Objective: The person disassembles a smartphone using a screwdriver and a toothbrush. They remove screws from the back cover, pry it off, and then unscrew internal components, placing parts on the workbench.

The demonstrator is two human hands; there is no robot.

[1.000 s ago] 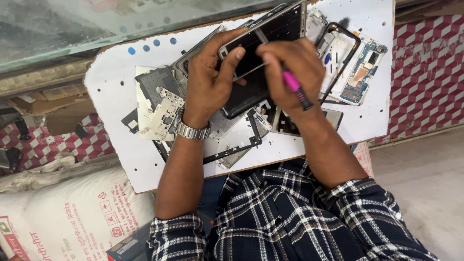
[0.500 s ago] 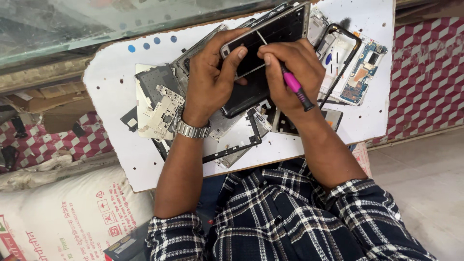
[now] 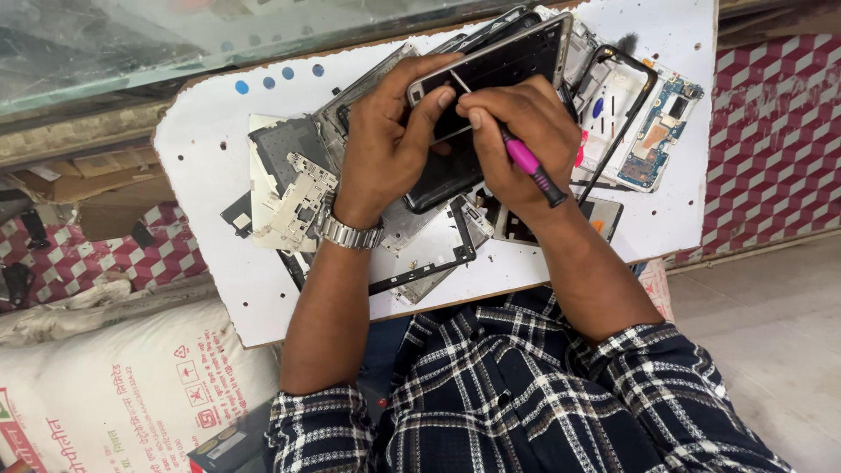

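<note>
This looks like a small phone-repair stall. A white work board (image 3: 210, 158) is strewn with stripped phone frames (image 3: 438, 254), back covers (image 3: 289, 149) and a bare circuit board (image 3: 653, 144) at 1 o'clock. A glass counter (image 3: 131, 44) sits at 11 o'clock, a printed sack (image 3: 131, 385) at 8 o'clock.

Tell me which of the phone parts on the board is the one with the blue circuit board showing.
The opened phone body at the board's far right edge, beside the black frame. It alone shows blue; the others look grey, black or white.
</note>
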